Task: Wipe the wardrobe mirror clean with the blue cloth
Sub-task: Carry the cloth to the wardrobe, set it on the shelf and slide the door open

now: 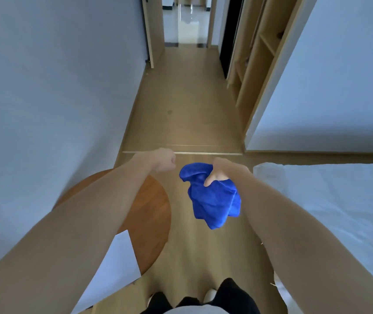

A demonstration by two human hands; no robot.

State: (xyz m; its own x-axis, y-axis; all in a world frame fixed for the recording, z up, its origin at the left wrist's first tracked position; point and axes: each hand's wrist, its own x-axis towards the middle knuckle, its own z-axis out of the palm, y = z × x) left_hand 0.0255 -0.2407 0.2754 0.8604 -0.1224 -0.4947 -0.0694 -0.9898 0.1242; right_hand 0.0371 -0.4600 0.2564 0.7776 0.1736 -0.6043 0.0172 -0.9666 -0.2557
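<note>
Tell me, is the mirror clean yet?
Not yet. Done: the cloth is picked up, bunched in the right hand. The left hand is closed and holds nothing. The person stands by the round table, facing the hall. Left: no mirror shows here, so finding it near the wardrobe and all the wiping remain.

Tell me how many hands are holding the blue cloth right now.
1. The right hand grips the bunched blue cloth, which hangs over the floor. The left hand is closed in a loose fist beside it, apart from the cloth and seemingly empty.

Dim bluish light, far-doorway floor [187, 23] glare, curved wide-angle edges.
</note>
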